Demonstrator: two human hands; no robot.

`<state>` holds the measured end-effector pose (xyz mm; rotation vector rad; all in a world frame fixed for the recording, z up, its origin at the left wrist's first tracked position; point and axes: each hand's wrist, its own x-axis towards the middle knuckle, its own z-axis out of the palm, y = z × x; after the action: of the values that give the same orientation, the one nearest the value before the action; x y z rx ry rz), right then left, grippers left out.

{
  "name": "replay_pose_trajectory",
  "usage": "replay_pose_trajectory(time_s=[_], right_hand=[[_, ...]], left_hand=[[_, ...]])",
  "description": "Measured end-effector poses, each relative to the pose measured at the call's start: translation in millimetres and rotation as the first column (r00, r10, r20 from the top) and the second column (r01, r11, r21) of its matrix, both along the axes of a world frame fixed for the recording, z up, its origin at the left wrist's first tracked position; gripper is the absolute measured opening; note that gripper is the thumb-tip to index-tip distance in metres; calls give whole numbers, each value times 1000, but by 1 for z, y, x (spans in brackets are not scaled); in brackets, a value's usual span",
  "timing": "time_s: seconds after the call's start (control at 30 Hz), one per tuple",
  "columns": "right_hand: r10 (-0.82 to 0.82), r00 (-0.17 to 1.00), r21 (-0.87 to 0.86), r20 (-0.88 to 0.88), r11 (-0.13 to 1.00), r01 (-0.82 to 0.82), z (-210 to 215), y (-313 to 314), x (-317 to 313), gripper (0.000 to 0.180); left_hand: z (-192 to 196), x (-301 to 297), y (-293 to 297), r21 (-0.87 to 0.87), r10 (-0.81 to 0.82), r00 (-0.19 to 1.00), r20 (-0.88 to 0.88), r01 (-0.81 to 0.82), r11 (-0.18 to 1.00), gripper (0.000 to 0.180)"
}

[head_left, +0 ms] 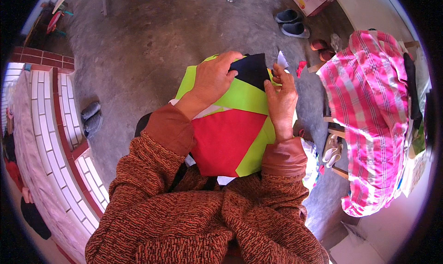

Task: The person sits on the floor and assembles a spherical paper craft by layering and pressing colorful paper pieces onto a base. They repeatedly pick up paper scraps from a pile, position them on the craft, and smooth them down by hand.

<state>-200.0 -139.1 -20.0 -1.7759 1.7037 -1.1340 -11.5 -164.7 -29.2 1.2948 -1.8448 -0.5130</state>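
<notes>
in the head view, the black cloth (pixel 251 71) lies against the lime-green cloth (pixel 244 97), toward its far edge, beyond the red cloth (pixel 226 141). the left hand (pixel 212 79) bends over the black cloth's left side, thumb upon it; the right hand (pixel 282 95) is half curled at its right edge. whether either pinches it, i cannot tell. it looks light, soft and hardly fragile, likely to fold if pushed; its side edges seem the best hold.

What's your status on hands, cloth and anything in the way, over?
Left hand and right hand at opposite sides of black cloth. Green cloth alongside, red cloth nearer the body. No obstruction seen.
</notes>
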Motion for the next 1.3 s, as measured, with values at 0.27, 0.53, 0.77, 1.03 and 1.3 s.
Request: replay_pose_trajectory(time_s=[0.27,0.53,0.77,1.03,1.3], right_hand=[[31,984,-152,-176,987,-59,3,-1,-2,40],[312,801,86,-510,946,-314,-9,6,11,56],[325,782,121,-532,943,-309,-9,7,13,57],[307,790,83,-530,946,-312,-4,13,5,54],[198,851,-11,-487,972,-233,68,88,-46,51]], left_hand=[[6,7,1,169,27,994,108,-45,985,48],[14,19,2,-31,91,961,261,-86,996,32],[2,19,6,-11,-235,929,287,248,969,11],[-6,18,6,-119,-191,928,320,240,964,9],[0,38,38,-146,-150,930,336,209,967,23]])
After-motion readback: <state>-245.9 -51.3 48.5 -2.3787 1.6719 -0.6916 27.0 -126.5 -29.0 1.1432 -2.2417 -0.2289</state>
